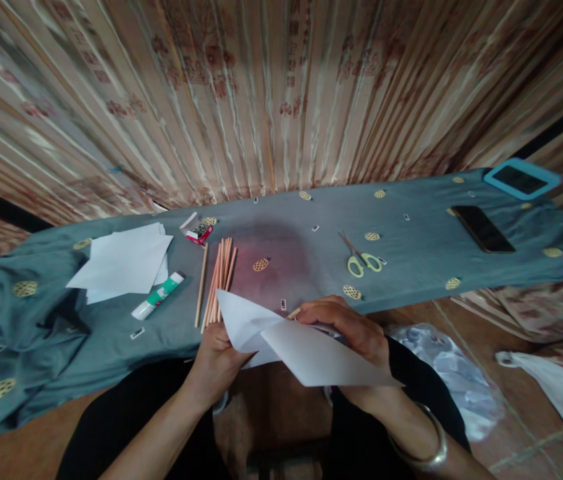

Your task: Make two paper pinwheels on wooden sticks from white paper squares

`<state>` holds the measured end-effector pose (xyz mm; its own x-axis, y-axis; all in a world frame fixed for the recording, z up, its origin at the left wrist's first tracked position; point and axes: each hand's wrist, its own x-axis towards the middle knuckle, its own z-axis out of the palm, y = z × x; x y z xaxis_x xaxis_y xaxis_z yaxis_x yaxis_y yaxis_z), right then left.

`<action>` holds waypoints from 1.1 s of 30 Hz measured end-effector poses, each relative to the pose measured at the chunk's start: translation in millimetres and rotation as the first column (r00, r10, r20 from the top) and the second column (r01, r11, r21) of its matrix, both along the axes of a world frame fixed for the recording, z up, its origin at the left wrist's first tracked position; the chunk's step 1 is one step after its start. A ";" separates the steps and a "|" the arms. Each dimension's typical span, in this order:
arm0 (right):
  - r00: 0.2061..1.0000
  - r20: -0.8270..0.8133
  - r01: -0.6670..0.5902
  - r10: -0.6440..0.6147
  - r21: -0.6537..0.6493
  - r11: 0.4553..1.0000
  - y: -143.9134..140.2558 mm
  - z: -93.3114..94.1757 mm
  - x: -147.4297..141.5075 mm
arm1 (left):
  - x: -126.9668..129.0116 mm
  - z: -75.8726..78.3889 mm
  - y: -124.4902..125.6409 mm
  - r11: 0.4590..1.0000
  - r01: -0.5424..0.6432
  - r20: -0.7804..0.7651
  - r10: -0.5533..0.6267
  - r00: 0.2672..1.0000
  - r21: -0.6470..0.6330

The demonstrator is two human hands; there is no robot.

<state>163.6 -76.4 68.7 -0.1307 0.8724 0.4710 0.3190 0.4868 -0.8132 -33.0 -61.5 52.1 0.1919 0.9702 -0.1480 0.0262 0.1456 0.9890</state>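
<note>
A white paper pinwheel [306,350], its corners folded and curled, is held low in front of me at the table's near edge. My left hand [221,353] pinches its left side, with the fingertips partly behind the paper. From the other side my right hand [348,330] closes around it, fingers curled over the back. What looks like the end of a wooden stick shows at the right fingertips, mostly hidden. Just beyond my left hand lies a bundle of wooden sticks [220,277], with a single stick [202,287] beside it.
On the grey patterned tablecloth [331,267] lie stacked white paper sheets [124,260], a green-and-white glue stick [158,295], a small red open box [198,231], green-handled scissors [360,257], a dark phone [484,229] and a blue-framed device [522,179]. A plastic bag [446,373] sits on the floor at right.
</note>
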 end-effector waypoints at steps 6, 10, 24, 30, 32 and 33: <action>0.988 -0.145 0.021 -0.057 -0.237 0.971 4.6 -5.6 -5.4 | -1.5 -6.4 -0.9 0.999 -0.028 -0.012 0.028 1.000 -0.021; 0.965 -0.238 0.011 -0.106 -0.373 0.928 8.8 -9.0 -9.0 | -0.8 -8.1 -1.3 1.000 -0.023 -0.037 0.022 0.999 -0.017; 0.924 -0.365 -0.041 -0.111 -0.385 0.922 -2.4 2.6 -3.5 | 10.0 2.0 -13.9 0.994 -0.073 -0.052 0.077 0.996 0.082; 0.938 -0.337 -0.054 -0.081 -0.373 0.926 -0.3 -2.7 -1.3 | 11.3 3.6 -19.5 0.995 -0.088 0.040 0.086 0.995 0.052; 0.925 -0.366 -0.068 -0.101 -0.423 0.904 1.8 -5.6 -3.1 | 11.3 3.4 -21.7 0.995 -0.095 0.081 0.094 0.992 0.013; 0.918 -0.382 -0.083 -0.107 -0.449 0.890 2.9 -6.8 -4.3 | 11.2 3.0 -22.5 0.995 -0.100 0.101 0.100 0.990 -0.009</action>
<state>159.4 -73.5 61.9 -0.0093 0.9992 0.0389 -0.0630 0.0382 -0.9973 -21.8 -84.0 55.1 0.1083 0.9846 -0.1369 -0.0884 0.1467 0.9852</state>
